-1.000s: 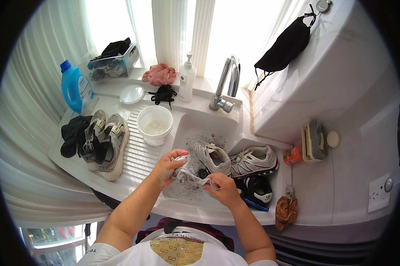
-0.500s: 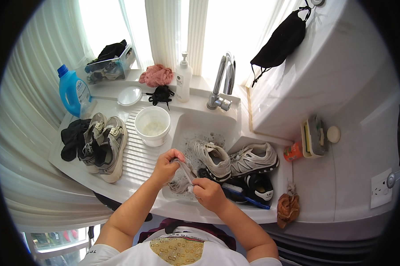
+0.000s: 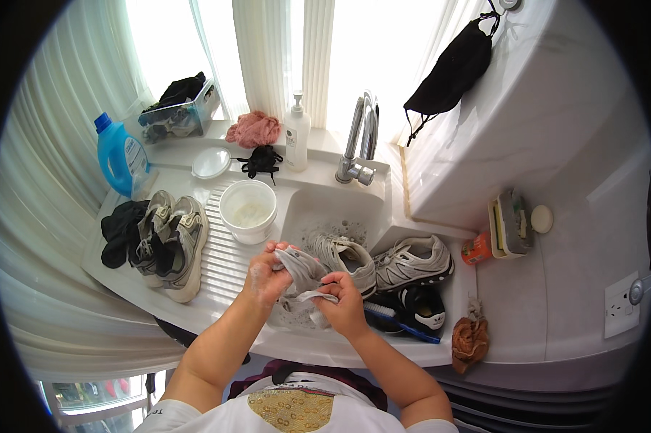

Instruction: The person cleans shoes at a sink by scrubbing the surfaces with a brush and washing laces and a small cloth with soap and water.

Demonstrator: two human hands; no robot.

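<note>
My left hand [image 3: 265,280] grips one end of a wet, light-grey cloth [image 3: 301,271] that looks like a sock. The fingers of my right hand [image 3: 344,307] pinch its other side, so it spreads between both hands. The cloth is held above the near left part of the white sink [image 3: 325,202], which has suds in it. To the right of the cloth, a grey-white sneaker [image 3: 345,261] leans in the basin. Beyond my right hand lie a second pale sneaker [image 3: 415,261], a black shoe [image 3: 422,307] and a blue brush [image 3: 405,326].
On the ribbed drainboard [image 3: 228,270] stand a white tub [image 3: 249,209] and a pair of worn sneakers [image 3: 181,249]. Behind are a blue detergent bottle [image 3: 120,155], a pump bottle [image 3: 296,141], a pink cloth [image 3: 254,129] and the tap [image 3: 355,169]. A brown cloth [image 3: 471,343] hangs at right.
My hands have opened out the grey cloth, which was pulled into a narrow strip between them. My left hand has turned, and my right hand has moved slightly up and right.
</note>
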